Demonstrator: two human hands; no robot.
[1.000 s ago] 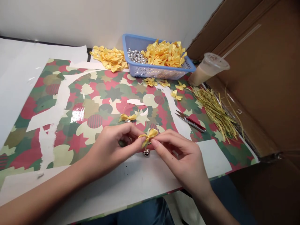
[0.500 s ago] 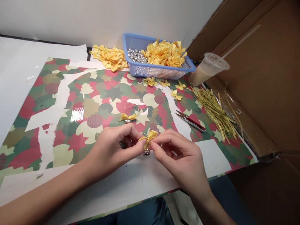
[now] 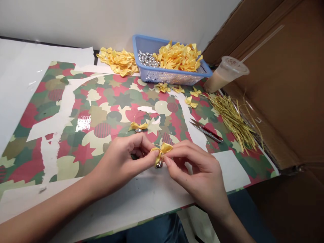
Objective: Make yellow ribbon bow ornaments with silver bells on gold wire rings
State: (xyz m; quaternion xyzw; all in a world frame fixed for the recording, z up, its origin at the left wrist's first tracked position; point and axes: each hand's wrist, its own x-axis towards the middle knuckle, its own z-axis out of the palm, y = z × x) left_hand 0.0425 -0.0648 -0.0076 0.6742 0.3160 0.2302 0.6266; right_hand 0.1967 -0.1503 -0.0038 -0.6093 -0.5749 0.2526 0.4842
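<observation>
1. At far left, a white sheet point(image 3: 17, 91) lies beside a red, green and cream patterned covering point(image 3: 124, 99), torn in pale strips.

2. Near the wall, a loose heap of yellow bows point(image 3: 117, 62) sits against the basket's left end.

3. The left hand point(image 3: 129, 152) pinches a yellow bow point(image 3: 165, 147) between thumb and forefinger, above the table's near edge; the fingertips hide the bow's left part.

4. Just beyond that hand, a gold ring piece point(image 3: 138, 126) with its own bow and bell lies flat, the knuckles crowding its near side.

5. Below the held bow hangs a silver bell point(image 3: 159, 164).

6. Behind, a blue basket point(image 3: 172, 77) holds silver bells point(image 3: 148, 59) and piled bows point(image 3: 179, 57); four single bows point(image 3: 191, 102) lie before it.

7. The right hand point(image 3: 197, 163), thumb and forefinger pressed together, pinches the same bow beside its knot.

8. Beyond the right hand rest red-handled snips point(image 3: 206, 130).

9. At right, a lidded cup point(image 3: 224, 76) with a straw stands near the basket, a gold tie bundle point(image 3: 233, 123) nearer, both hemmed in by cardboard point(image 3: 280, 84).
</observation>
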